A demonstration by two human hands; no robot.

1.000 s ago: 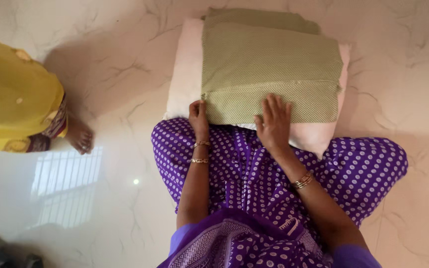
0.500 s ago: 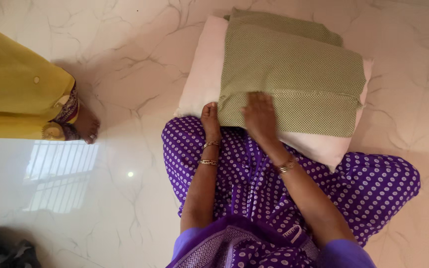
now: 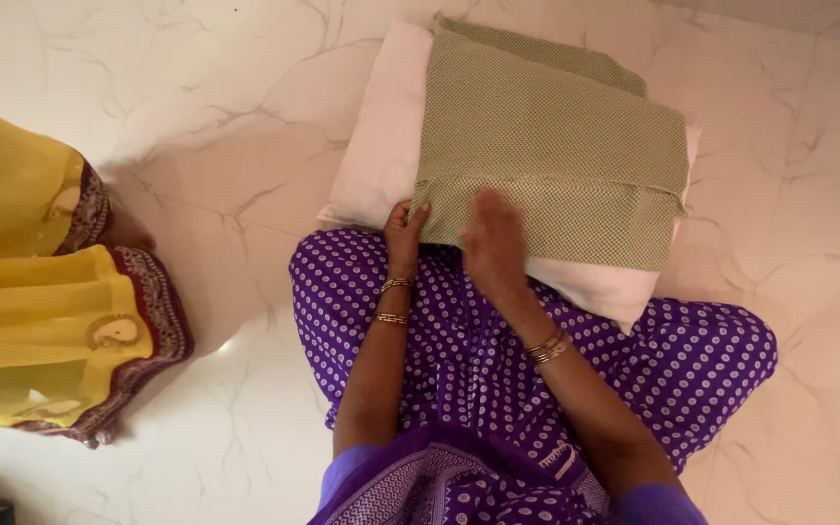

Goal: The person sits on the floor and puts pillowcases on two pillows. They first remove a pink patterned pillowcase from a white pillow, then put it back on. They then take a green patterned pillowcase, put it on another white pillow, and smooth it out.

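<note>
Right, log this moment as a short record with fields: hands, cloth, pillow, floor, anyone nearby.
left hand: grips the near left corner of the green cloth, fingers curled over its edge
right hand: lies flat, palm down, on the cloth's near edge
green cloth: patterned, folded in layers, spread over the pillow
white pillow: on the floor against the person's knees, showing left of and below the cloth
floor: white marble, glossy
nearby: another person in a yellow garment at the left
</note>
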